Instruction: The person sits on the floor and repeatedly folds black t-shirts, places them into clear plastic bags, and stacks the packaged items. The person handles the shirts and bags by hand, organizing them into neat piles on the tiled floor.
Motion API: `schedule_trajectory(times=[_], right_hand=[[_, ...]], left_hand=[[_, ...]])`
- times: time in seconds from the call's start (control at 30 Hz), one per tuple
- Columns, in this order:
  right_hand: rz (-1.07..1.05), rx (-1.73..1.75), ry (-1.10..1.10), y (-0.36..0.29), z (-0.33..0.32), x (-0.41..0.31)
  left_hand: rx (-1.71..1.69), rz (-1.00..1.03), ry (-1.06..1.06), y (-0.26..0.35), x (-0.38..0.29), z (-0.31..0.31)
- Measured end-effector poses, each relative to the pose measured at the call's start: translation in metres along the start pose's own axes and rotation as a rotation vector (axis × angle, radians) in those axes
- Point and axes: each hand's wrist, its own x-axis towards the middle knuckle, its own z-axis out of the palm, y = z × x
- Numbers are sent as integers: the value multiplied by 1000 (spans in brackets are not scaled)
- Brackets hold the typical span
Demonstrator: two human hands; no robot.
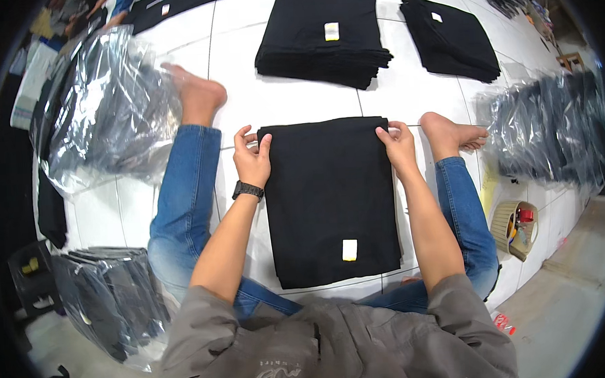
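A folded black garment (331,198) lies flat on the white tiled floor between my legs, with a small white label (350,250) near its lower right. My left hand (253,155) pinches its far left corner between thumb and fingers, a dark watch on the wrist. At the far right corner, my right hand (397,145) grips the cloth the same way. Just beyond the garment stands a tall stack of folded black garments (320,39), a label on its top piece. A lower stack of black garments (448,37) sits to its right.
Clear plastic bags (108,107) heap up at the left, and bagged dark garments (113,296) stand below them. More plastic-wrapped garments (550,124) line the right side. A small woven basket (515,229) with odds and ends rests by my right knee. Another person's arm (121,8) shows at top left.
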Motion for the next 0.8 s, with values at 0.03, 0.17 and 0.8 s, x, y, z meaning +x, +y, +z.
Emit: schedule_trajectory(times=[0.03,0.17,0.8], right_hand=[[34,-30,-81,1,-7,-8],[55,-185,-345,16,-35,-60],[13,113,-172,20,-32,-117]], left_hand=[[-66,8,10,3,-8,-6],[200,-258,-283,16,-56,-40],[109,-53,-327,33,-82,-44]])
